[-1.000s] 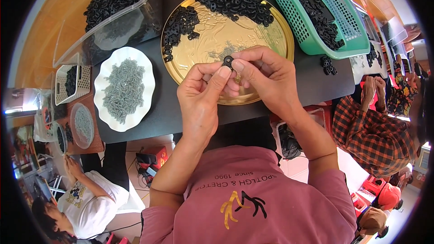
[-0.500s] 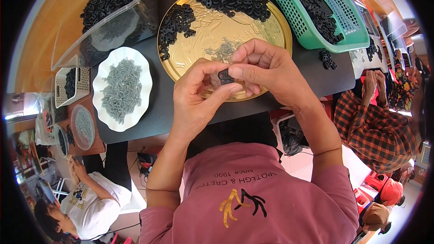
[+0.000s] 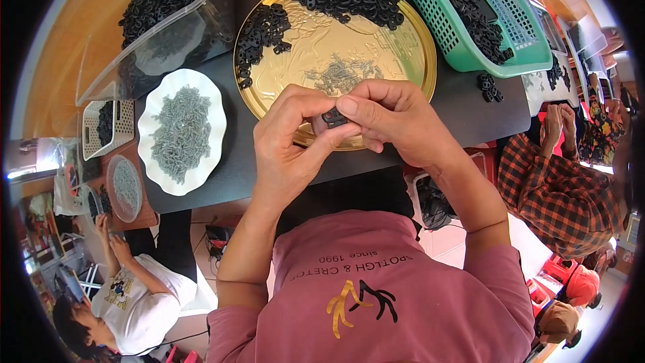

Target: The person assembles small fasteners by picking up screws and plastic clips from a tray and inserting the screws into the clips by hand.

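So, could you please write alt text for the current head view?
A person's left hand and right hand hold a small black part by a gold tray of black pieces, between a white dish and green basket.

Head camera: it sits on my head and looks steeply down.
Middle: my hands (image 3: 285, 136), quite near to it.
Upper part: the table (image 3: 457, 115).
Lower part: my own pink shirt (image 3: 416, 289).
Rim: straight edges bend.

Your small part (image 3: 333, 118) is black, your tray (image 3: 329, 37) gold, the plate (image 3: 216, 121) white, the basket (image 3: 440, 33) green; your shirt (image 3: 420, 289) is pink with gold-and-black print (image 3: 345, 293).
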The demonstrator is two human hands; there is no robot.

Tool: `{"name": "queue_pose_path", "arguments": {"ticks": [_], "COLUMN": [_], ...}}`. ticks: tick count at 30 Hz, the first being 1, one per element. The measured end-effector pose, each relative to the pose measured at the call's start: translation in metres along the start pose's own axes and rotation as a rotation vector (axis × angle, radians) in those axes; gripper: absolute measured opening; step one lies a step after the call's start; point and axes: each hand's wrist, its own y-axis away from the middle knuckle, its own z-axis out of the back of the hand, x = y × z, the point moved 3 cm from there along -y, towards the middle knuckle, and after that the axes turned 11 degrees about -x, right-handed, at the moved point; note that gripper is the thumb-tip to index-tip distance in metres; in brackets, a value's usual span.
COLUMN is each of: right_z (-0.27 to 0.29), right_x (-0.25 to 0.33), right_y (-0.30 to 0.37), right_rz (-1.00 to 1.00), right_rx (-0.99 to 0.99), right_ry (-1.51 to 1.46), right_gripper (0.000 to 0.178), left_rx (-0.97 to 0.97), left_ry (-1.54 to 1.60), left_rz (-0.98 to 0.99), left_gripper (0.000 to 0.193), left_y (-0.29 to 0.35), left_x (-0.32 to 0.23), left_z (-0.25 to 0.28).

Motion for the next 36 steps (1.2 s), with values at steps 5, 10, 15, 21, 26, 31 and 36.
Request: {"name": "queue_pose_path", "arguments": {"ticks": [5,10,15,21,26,31,36], "right_z": [0.002,0.002,0.006,0.067,0.114,0.074,0.039], "right_x": [-0.006,-0.007,0.003,0.070,0.110,0.086,0.039], "right_y": [0.000,-0.001,0.001,0.005,0.005,-0.004,-0.054], "right_rz": [0.031,-0.006,0.070,0.799,1.004,1.009,0.931], "right_rx": [0.011,0.038,-0.022,-0.608,-0.953,-0.684,-0.338], "right_ry": [-0.059,-0.118,0.028,0.547,0.883,0.856,1.143], "right_gripper": [0.026,0.025,0.020,0.016,0.016,0.013,0.012], "left_rx": [-0.001,0.046,-0.017,0.013,0.023,-0.029,-0.054], "left_ry": [-0.033,-0.069,-0.015,-0.095,-0.252,-0.296,-0.273], "left_rz": [-0.077,-0.110,0.022,0.119,0.033,0.019,0.074], "left_gripper": [0.026,0.024,0.029,0.031,0.022,0.014,0.012], "left_y": [-0.001,-0.001,-0.002,0.002,0.004,0.005,0.007], "left_x": [-0.002,0.000,0.000,0.002,-0.001,0.002,0.005], "left_z": [0.001,0.000,-0.006,0.004,0.009,0.012,0.015]}}
